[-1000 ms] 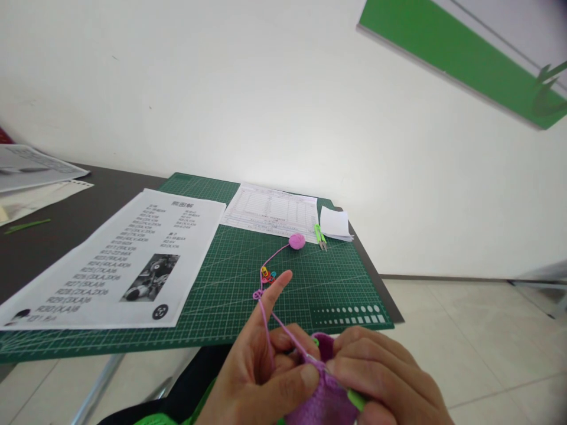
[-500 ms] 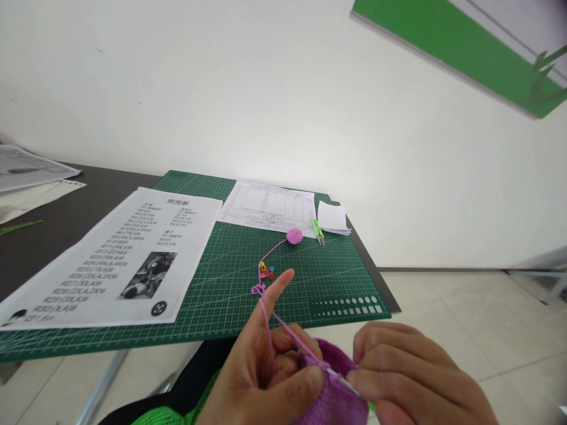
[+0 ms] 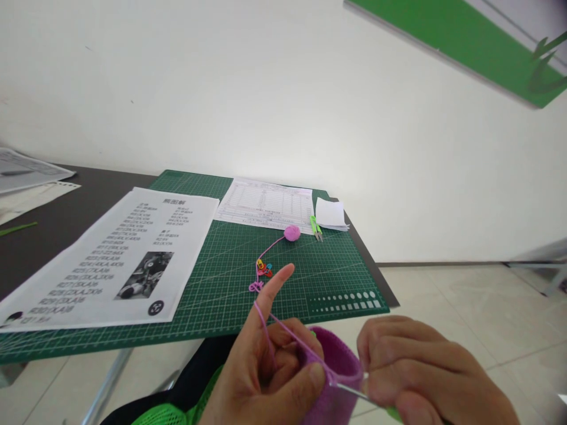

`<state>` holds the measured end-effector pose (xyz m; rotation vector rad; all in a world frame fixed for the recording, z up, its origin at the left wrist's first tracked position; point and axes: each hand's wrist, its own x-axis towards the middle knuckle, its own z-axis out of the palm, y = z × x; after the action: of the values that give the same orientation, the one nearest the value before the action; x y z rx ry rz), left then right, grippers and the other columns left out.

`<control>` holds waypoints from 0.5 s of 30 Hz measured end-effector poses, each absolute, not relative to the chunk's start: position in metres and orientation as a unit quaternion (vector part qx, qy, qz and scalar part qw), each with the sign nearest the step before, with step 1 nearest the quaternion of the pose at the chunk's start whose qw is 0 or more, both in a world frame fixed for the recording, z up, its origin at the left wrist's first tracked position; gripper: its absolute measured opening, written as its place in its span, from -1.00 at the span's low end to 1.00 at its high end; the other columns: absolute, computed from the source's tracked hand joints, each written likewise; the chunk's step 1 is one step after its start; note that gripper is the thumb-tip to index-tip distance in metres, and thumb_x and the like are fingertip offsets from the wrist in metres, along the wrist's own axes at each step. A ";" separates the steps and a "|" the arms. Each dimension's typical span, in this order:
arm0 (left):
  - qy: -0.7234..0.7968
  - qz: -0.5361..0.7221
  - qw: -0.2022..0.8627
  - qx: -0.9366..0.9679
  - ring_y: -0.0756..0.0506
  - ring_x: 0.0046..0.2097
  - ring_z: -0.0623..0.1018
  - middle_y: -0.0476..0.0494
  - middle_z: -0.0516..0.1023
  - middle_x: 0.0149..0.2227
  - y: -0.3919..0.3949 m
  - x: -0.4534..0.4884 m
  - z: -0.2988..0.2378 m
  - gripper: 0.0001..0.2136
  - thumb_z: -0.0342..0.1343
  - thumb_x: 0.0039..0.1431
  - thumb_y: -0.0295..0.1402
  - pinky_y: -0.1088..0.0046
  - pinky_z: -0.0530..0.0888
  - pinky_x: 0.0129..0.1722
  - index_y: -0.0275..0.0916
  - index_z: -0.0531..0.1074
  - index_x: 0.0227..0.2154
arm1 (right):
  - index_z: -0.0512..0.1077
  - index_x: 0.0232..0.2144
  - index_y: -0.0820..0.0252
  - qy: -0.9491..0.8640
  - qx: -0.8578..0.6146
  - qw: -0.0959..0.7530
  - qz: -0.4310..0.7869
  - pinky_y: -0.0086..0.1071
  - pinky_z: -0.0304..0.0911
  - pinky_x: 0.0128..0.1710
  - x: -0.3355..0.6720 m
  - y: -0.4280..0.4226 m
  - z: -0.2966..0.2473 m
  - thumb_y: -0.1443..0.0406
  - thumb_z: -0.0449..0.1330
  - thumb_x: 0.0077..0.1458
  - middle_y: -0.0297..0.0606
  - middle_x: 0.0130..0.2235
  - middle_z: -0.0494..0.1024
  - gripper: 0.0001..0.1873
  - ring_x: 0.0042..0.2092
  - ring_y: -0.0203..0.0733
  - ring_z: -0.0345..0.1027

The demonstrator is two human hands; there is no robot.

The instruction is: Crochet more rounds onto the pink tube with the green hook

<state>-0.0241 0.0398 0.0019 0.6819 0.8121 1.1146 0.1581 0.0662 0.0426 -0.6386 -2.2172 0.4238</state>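
My left hand (image 3: 279,366) pinches the rim of a tube-like purple crochet piece (image 3: 332,401) between thumb and fingers. Its index finger points up with the purple yarn (image 3: 295,337) looped around it. In my right hand (image 3: 425,372) is a crochet hook (image 3: 357,392) with a metal shaft and a green handle, mostly covered by the fingers. The hook's tip meets the stitches at the piece's edge, beside my left thumb. From my finger the yarn runs over the mat, past a small tangle (image 3: 256,286), to a purple yarn ball (image 3: 292,233).
Yellow, red and blue stitch markers (image 3: 264,268) lie on the green cutting mat (image 3: 283,251). Behind are a printed table sheet (image 3: 266,203), green thread snips (image 3: 316,228) and white paper slips (image 3: 331,213). A printed pattern sheet (image 3: 110,260) covers the mat's left side.
My right hand has drawn the hook slightly right and down, so more of its metal shaft shows. The crochet piece has turned, and its opening is more visible.
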 end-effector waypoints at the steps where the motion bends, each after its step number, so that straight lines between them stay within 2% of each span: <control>1: 0.361 0.499 0.722 0.315 0.12 -0.57 0.01 0.04 0.51 -0.42 0.040 -0.024 0.002 -0.21 0.27 0.08 -0.37 0.43 -0.09 -0.54 0.12 0.02 0.31 | 0.39 -0.48 0.22 -0.867 -0.259 0.395 0.158 -0.41 0.38 -0.42 0.157 0.066 0.041 0.24 -0.08 0.38 -0.32 -0.60 0.44 -0.58 -0.49 -0.33 0.38; 5: 0.329 0.478 0.755 0.305 0.14 -0.58 0.03 0.05 0.50 -0.42 0.042 -0.025 0.001 -0.20 0.34 0.04 -0.35 0.49 -0.08 -0.57 0.19 0.07 0.28 | 0.38 -0.50 0.22 -0.855 -0.274 0.427 0.107 -0.36 0.36 -0.42 0.152 0.066 0.035 0.22 -0.07 0.37 -0.32 -0.62 0.40 -0.57 -0.52 -0.31 0.34; 10: 0.302 0.474 0.779 0.279 0.16 -0.59 0.03 0.11 0.42 -0.46 0.043 -0.025 -0.002 -0.22 0.37 0.02 -0.34 0.51 -0.08 -0.57 0.27 0.14 0.25 | 0.44 -0.41 0.27 -0.853 -0.307 0.421 0.039 -0.30 0.33 -0.38 0.146 0.069 0.032 0.15 -0.01 0.34 -0.24 -0.54 0.49 -0.60 -0.48 -0.24 0.38; 15: 0.314 0.499 0.762 0.267 0.12 -0.56 -0.01 0.11 0.38 -0.48 0.044 -0.023 -0.006 -0.20 0.38 -0.01 -0.31 0.48 -0.05 -0.54 0.27 0.13 0.25 | 0.40 -0.44 0.22 -0.845 -0.324 0.415 0.093 -0.35 0.20 -0.48 0.140 0.067 0.026 0.30 -0.06 0.33 -0.29 -0.55 0.46 -0.66 -0.52 -0.29 0.28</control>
<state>-0.0225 0.0435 -0.0063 0.5810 0.6840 1.0843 0.1401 0.0665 0.0256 -0.8148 -2.1223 0.2344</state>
